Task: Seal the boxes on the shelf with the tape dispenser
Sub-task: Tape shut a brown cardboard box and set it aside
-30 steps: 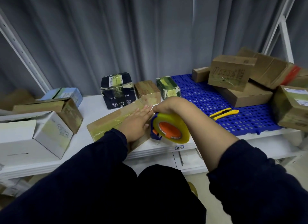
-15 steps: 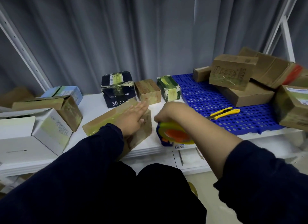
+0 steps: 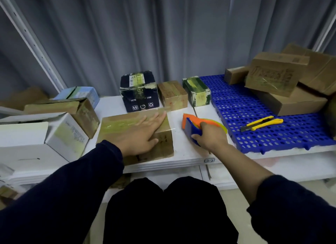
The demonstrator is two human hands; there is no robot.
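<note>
A flat brown cardboard box (image 3: 116, 127) lies on the white shelf (image 3: 183, 153) in front of me, with clear tape shining along its top. My left hand (image 3: 140, 134) presses flat on the box's top, fingers straight, thumb over the front edge. To the right of the box, my right hand (image 3: 211, 136) grips the blue and orange tape dispenser (image 3: 190, 125) with its yellowish tape roll. The dispenser rests low on the shelf, apart from the box.
Behind stand a black box (image 3: 138, 91), a small brown box (image 3: 172, 94) and a green box (image 3: 197, 93). White and brown boxes (image 3: 60, 127) crowd the left. A blue perforated mat (image 3: 254, 134) on the right carries two yellow utility knives (image 3: 261, 123) and several brown boxes (image 3: 283, 85).
My right hand has swung the dispenser off the box's right end and set it low on the shelf. The left hand stayed pressed on the box top, which turned slightly.
</note>
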